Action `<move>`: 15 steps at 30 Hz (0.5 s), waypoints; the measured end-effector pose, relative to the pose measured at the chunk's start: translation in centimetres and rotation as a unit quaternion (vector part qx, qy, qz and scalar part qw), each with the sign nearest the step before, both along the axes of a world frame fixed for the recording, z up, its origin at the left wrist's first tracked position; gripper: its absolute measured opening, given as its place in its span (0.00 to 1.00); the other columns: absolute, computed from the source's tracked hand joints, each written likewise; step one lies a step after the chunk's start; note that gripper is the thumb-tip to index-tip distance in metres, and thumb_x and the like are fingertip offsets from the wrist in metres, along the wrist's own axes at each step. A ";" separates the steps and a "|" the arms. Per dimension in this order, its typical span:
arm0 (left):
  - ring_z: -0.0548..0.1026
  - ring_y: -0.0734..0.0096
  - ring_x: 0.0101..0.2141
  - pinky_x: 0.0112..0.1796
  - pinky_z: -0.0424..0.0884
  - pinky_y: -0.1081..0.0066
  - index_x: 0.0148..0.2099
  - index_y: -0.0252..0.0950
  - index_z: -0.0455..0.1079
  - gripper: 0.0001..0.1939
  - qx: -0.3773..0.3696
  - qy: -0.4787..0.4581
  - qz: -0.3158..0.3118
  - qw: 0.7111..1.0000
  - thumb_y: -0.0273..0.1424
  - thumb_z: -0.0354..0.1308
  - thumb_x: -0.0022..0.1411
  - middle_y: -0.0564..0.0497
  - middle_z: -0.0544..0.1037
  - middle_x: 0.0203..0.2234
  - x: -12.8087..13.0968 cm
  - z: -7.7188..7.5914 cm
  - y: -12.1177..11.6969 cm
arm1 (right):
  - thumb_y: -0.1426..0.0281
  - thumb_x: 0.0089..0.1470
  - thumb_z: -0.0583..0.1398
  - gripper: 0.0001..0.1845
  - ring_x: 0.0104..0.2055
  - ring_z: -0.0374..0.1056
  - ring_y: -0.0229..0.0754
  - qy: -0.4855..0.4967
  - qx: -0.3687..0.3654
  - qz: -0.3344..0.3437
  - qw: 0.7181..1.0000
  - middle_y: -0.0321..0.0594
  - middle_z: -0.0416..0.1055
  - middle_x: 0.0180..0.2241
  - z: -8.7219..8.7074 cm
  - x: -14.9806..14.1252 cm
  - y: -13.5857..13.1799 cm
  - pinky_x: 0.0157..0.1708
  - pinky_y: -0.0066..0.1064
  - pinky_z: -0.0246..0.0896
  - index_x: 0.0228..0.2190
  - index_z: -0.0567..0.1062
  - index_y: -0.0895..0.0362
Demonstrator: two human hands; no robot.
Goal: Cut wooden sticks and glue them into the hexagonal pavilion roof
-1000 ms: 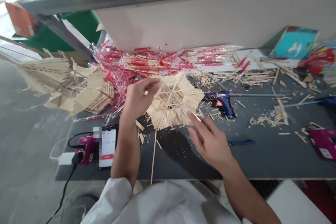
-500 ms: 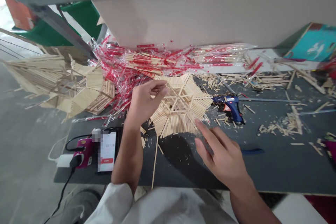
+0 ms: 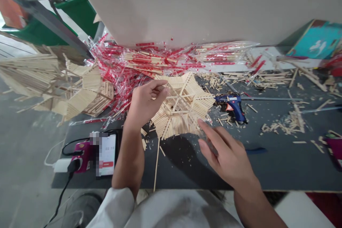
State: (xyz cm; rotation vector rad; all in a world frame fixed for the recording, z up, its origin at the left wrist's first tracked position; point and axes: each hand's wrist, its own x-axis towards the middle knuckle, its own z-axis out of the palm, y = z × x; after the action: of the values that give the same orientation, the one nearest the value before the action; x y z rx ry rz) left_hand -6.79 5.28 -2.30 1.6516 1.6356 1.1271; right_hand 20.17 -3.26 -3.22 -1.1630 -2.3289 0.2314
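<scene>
A star-shaped openwork piece of thin wooden sticks (image 3: 179,123) sits between my hands, with ribs meeting over a hollow middle and a dark shadow below it. My left hand (image 3: 146,101) is closed at its upper left, thumb and forefinger pinched together on the rib there. The lower-right corner lies by my right hand (image 3: 224,151), whose forefinger tip touches or nearly touches it. Thumb and fingers of that hand are apart. Just right of the piece lies a blue glue gun (image 3: 235,108). One long stick (image 3: 156,165) points from the lower-left corner towards the table's front edge.
Plastic-wrapped stick bundles (image 3: 149,58) lie along the back. At the left stands a larger stick structure (image 3: 72,103). A phone (image 3: 108,155) and a purple power strip (image 3: 81,156) lie front left. Stick scraps (image 3: 284,126) and a blue strip (image 3: 256,150) are at right.
The whole view has shifted slightly, with the background moving left and a little up. Both hands keep nearly the same pose at the stick piece.
</scene>
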 end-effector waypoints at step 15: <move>0.80 0.70 0.35 0.38 0.75 0.71 0.54 0.38 0.81 0.16 -0.033 -0.025 -0.005 0.999 0.35 0.65 0.66 0.49 0.83 0.35 0.0 0.1 0.1 | 0.68 0.70 0.59 0.24 0.28 0.65 0.37 0.011 0.000 -0.009 1.000 0.36 0.70 0.32 0.0 -0.7 -0.5 0.30 0.31 0.63 0.64 0.68 0.61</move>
State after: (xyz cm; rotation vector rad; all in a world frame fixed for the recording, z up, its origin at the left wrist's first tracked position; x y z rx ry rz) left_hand -6.78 5.41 -2.17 1.5755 1.6129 1.0894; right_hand 19.50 -3.80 -3.27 -1.1752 -2.2983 0.2378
